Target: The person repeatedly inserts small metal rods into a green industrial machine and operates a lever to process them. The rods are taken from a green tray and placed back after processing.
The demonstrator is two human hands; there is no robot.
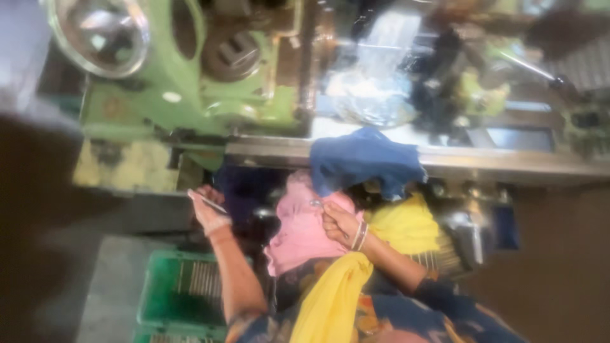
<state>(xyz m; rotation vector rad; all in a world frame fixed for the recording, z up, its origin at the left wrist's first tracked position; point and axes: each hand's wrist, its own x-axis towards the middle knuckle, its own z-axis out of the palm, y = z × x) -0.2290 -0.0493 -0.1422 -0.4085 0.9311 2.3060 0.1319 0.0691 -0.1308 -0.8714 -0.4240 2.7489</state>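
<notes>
- Green crate (166,298) at bottom left, w/ rows of thin metal rods inside.
- Green machine (190,82) fills top left; picture is blurred.
- Left hand (208,213) above the crate, fingers closed round a thin metal rod (206,202) that sticks out up-left.
- Pink cloth (302,232) at centre, between both hands.
- Right hand (341,223), bangles at wrist, rests on the pink cloth, fingers curled; can't tell if it grips.
- Blue cloth (362,159) just above, draped over machine's metal edge.
- Yellow cloth (403,225) right of the hand.
</notes>
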